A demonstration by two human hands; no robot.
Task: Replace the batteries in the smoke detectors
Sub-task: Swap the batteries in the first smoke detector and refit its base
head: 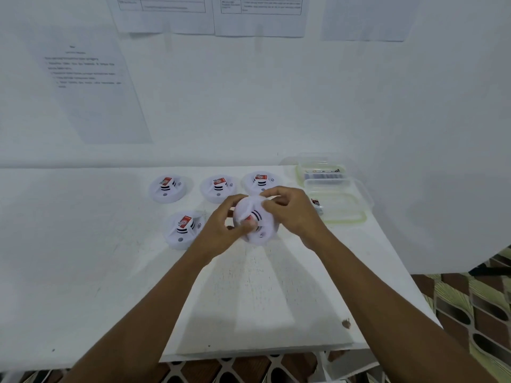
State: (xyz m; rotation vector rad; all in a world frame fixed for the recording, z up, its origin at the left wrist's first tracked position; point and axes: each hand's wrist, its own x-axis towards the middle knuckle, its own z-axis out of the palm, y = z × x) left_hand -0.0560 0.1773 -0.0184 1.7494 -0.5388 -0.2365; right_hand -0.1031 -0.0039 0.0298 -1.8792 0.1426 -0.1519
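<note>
White smoke detector [257,226], lifted just above the middle of the worktop [249,286] and tilted, with a red battery [249,217] showing in its recess. Gripped on the left side by the left hand [221,221], thumb tip at the battery; gripped on the right side by the right hand [287,211], fingers curled over the far rim. Just left, flat on the worktop, a lone detector [184,229] with a red battery on top. Farther back, a row of three detectors [218,187], each likewise with a red battery. To the right, a near clear container [336,205] and a far clear container [322,168], contents hard to tell. On the far wall, printed sheets [91,87].
</note>
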